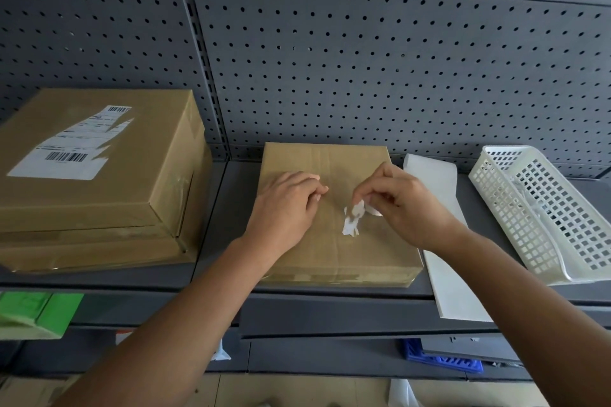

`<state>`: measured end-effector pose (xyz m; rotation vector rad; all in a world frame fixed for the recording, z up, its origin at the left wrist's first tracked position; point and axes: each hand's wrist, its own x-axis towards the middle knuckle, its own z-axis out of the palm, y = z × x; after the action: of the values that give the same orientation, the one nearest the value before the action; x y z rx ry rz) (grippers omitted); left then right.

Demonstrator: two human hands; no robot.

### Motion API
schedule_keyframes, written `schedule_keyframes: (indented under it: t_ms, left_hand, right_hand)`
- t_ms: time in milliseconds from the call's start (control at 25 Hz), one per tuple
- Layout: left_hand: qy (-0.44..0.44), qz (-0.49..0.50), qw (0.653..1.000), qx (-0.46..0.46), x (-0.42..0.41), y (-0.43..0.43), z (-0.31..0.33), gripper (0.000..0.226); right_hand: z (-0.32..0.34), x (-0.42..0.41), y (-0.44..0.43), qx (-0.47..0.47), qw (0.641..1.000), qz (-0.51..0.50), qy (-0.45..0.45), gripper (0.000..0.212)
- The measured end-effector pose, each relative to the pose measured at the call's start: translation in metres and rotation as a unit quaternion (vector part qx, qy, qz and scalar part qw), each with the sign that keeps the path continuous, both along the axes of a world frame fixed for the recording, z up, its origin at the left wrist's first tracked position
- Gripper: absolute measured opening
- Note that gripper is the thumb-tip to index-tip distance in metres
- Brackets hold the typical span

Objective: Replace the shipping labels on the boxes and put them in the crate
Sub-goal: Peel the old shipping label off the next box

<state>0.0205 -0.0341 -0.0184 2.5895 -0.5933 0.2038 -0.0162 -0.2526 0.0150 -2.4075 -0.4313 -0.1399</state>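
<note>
Right of the right grip (400,205), a white strip (453,287) lies on the shelf (224,208), passing under the wrist and overhanging the front edge. Beyond the strip, well apart from the grip, stands the crate (542,208), with nothing in front of it. Left of the left grip (287,205), a stack (99,195) of two boxes occupies the shelf; the upper one carries a torn label (69,149) with barcodes. A pegboard (363,59) closes the rear. Below the grips, on a lower level, a green carton (36,311) sits to the left and a blue item (439,362) to the right. The box (363,261) lies flat on the shelf directly under both grips, between stack and strip. The left grip rests on its top, fingers relaxed, holding nothing. The right grip pinches a scrap (352,223) between thumb and fingertips; the scrap's lower end lies on the box top. Box: brown cardboard, rectangular, low, glossy tape along the seam. Scrap: white paper, ragged, crumpled. Crate: white plastic, walls perforated in a square grid. Pegboard: grey, regular round holes.
</note>
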Motion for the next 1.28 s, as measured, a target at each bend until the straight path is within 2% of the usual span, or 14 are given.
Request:
schedule_keyframes:
  t_ms: [120,280,320,400,480,640,800,920,1000,1160,1280]
  left_hand:
    - [0.005,0.004,1.000,0.003,0.000,-0.001,0.001,0.025]
    - [0.006,0.005,1.000,0.010,0.000,-0.001,0.002,0.026]
    - [0.007,0.003,1.000,0.010,0.000,0.000,0.001,0.026]
    - [0.012,0.000,1.000,0.004,0.001,0.000,0.001,0.026]
    - [0.016,0.000,1.000,-0.003,0.001,0.000,0.001,0.027]
    - [0.015,0.002,1.000,-0.007,0.000,0.000,0.002,0.026]
    - [0.018,0.006,1.000,-0.006,0.000,0.000,0.003,0.026]
    - [0.019,0.005,1.000,-0.005,-0.001,0.000,0.003,0.027]
    - [0.024,0.005,1.000,0.001,0.000,0.001,0.003,0.028]
    - [0.019,0.004,1.000,0.006,0.001,0.005,0.001,0.028]
    - [0.009,0.002,1.000,0.000,-0.001,0.002,0.003,0.025]
  right_hand:
    - [0.005,-0.004,0.012,0.014,0.999,0.022,0.026,0.032]
    - [0.015,-0.010,0.011,0.072,0.996,-0.023,0.039,0.013]
    - [0.017,-0.015,0.010,0.063,0.997,-0.020,0.047,0.008]
    - [0.012,-0.025,0.010,-0.004,0.998,-0.002,0.071,0.028]
    - [0.001,-0.030,0.013,-0.065,0.997,0.020,0.048,0.035]
    - [-0.010,-0.030,0.016,-0.078,0.996,0.027,-0.021,0.019]
    - [-0.009,-0.019,0.011,-0.021,0.998,-0.052,0.026,0.013]
    - [0.002,-0.007,-0.001,0.065,0.989,-0.122,0.054,0.011]
    - [0.015,-0.001,-0.012,0.115,0.983,-0.141,0.028,0.009]
    - [0.026,0.008,-0.052,0.129,0.975,-0.176,-0.030,0.017]
    - [0.027,0.006,-0.098,0.149,0.954,-0.260,-0.020,0.017]
